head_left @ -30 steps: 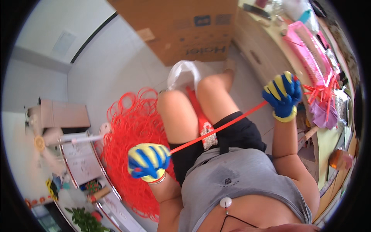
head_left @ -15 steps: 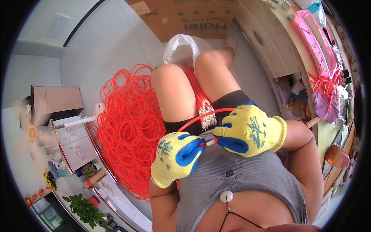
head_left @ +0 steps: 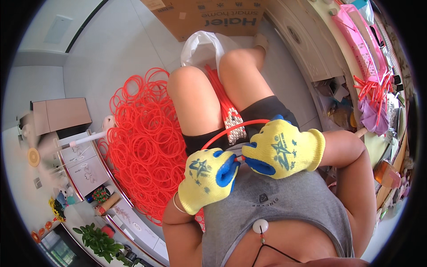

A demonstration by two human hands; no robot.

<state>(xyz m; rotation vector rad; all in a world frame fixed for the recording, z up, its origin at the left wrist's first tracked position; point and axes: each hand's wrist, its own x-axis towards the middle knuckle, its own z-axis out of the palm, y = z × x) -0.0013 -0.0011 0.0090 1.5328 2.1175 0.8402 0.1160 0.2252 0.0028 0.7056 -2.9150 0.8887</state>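
Evidently, a thin, glossy red plastic tube (head_left: 235,127) is held up in front of the lap, bent into an arched loop whose two ends are brought together between the hands. One end is pinched by the left hand (head_left: 205,180), gloved in yellow knit with a blue coated palm; the other is gripped by the right hand (head_left: 284,149), gloved alike, and the fingers of both are curled tightly. Between the fingertips a small pale piece (head_left: 240,158) is just glimpsed, but whether the ends are touching cannot be told, since they are mostly covered by the gloves.

Judging by its even arc, the tube should be light, springy, hardly fragile, and likely to be straightened by its own stiffness if let go. It may be a little slippery, so it is best grasped close to each end, where friction is probably lent by the blue coating.

Just beyond the loop, a bundle of straight red tubes with white tips (head_left: 218,91) is laid between the thighs (head_left: 198,104). To the left, a large tangled heap of red plastic rings (head_left: 149,142) is spread over the grey tiled floor (head_left: 106,49). Past the knees, a white plastic bag (head_left: 195,44) is seen, with a brown cardboard box (head_left: 213,29) beyond. At the right, a pale-topped bench (head_left: 377,144) is crowded with a pink patterned box (head_left: 351,33), loose red strips (head_left: 376,91) and a purple cloth (head_left: 372,116).
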